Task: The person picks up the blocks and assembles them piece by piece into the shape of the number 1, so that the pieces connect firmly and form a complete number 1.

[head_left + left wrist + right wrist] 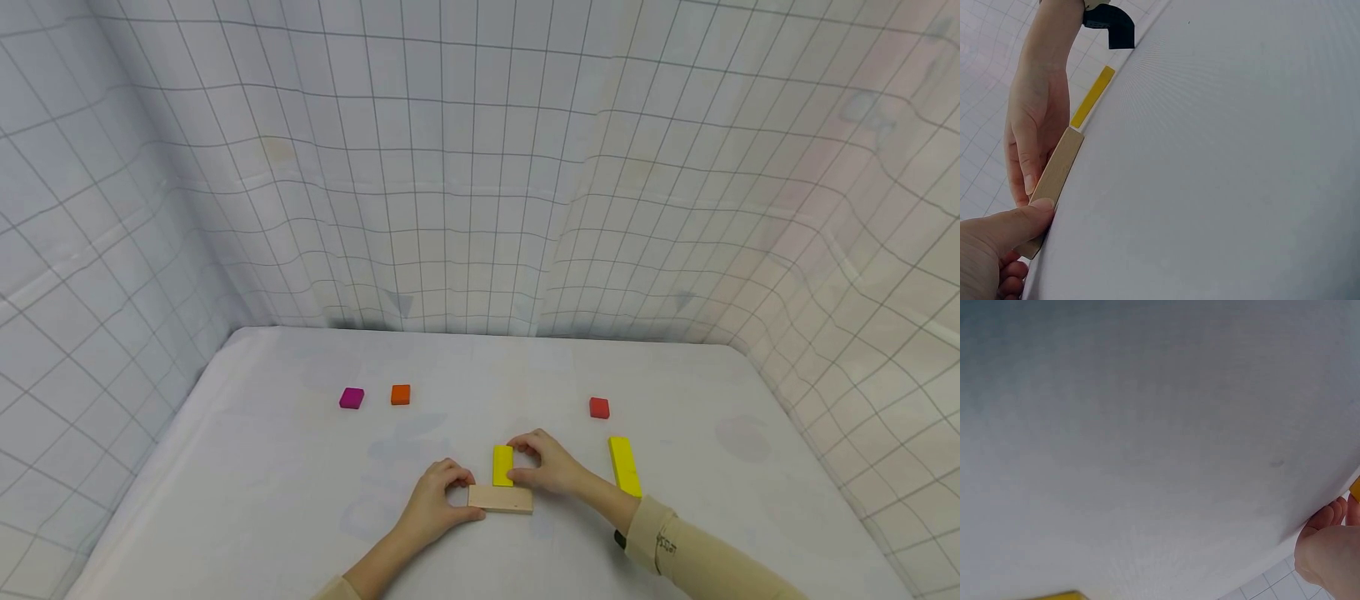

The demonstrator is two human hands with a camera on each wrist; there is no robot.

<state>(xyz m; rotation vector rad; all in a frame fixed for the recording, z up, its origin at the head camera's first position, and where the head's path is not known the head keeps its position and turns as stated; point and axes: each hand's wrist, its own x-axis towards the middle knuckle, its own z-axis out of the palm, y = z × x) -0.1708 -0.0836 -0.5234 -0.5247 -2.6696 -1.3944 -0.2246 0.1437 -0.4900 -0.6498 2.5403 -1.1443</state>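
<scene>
A plain wooden block (500, 499) lies crosswise near the front of the table. My left hand (435, 504) grips its left end, with the thumb on the near side and fingers on the far side. Just behind it is a short yellow block (502, 465), its long side pointing away from me. My right hand (551, 464) pinches this yellow block from the right. In the left wrist view, the thumb presses on the wooden block (1057, 165). The right wrist view catches only a corner of a yellow block (1355, 489) by the fingers.
A longer yellow block (624, 468) lies beside the right forearm, with a red block (599, 407) behind it. Farther back on the left are an orange block (401, 394) and a purple block (352, 398). Gridded white cloth (480, 167) walls surround the table.
</scene>
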